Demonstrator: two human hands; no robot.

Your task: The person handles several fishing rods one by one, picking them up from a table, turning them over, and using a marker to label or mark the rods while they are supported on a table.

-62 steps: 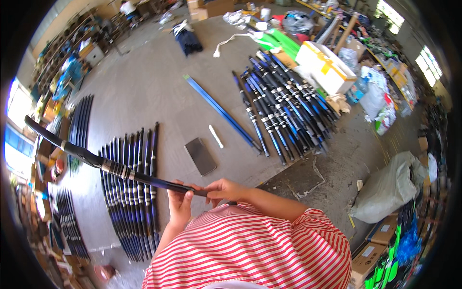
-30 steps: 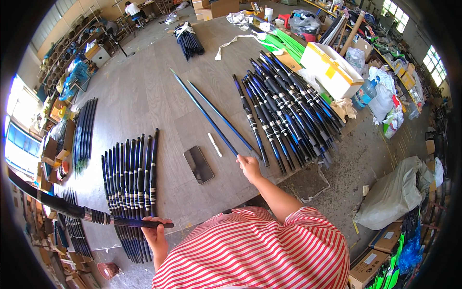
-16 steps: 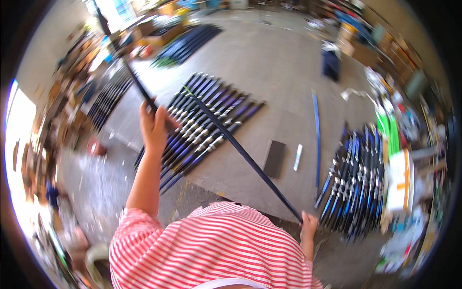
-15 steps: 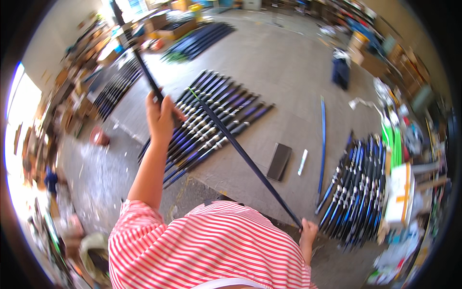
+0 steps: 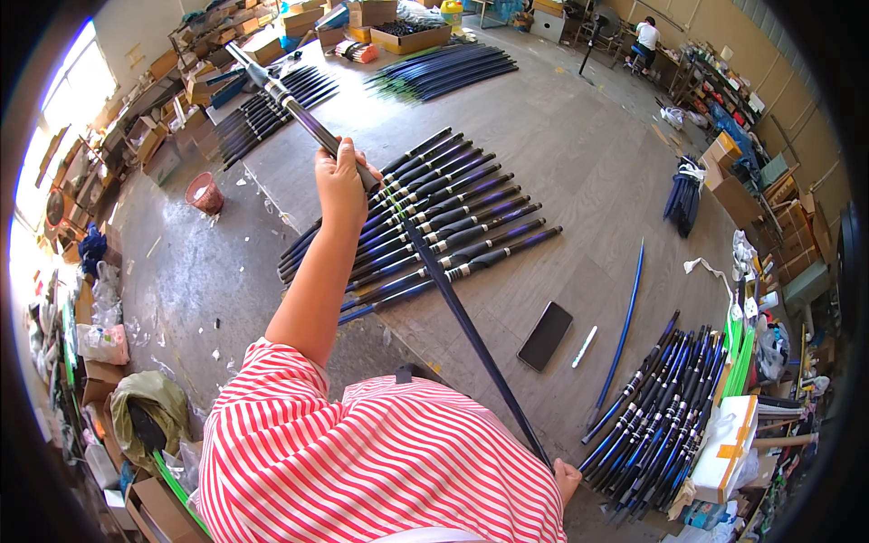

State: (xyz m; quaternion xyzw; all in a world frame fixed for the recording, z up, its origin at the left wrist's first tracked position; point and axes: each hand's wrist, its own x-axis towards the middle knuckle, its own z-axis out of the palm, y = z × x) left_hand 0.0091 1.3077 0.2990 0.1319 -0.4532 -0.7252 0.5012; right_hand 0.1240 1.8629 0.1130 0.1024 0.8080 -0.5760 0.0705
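Observation:
My left hand [image 5: 344,185] is closed around the lower end of a dark fishing rod handle [image 5: 294,104], which slants up to the far left and has a metallic reel seat. My right hand [image 5: 568,478], low at the right, is closed on the thick end of a long, dark rod section [image 5: 471,330]. That section slopes up leftward, and its thin greenish tip comes close to the handle's lower end. Whether the tip touches or enters the handle cannot be made out. Beneath lies a row of dark and purple fishing rods [image 5: 471,240] on the grey table.
A black phone [image 5: 545,337], a white marker [image 5: 585,347] and a single blue rod section [image 5: 625,326] lie at the right. Beyond them is a pile of blue-black rods [image 5: 656,412] beside a white box [image 5: 727,448]. More rods [image 5: 453,72] lie far off. A person [image 5: 644,41] sits in the background.
The view has shifted, so the table and rods sit lower in the picture. The handle in my left hand now shows its reel seat clearly. Both hands keep their hold.

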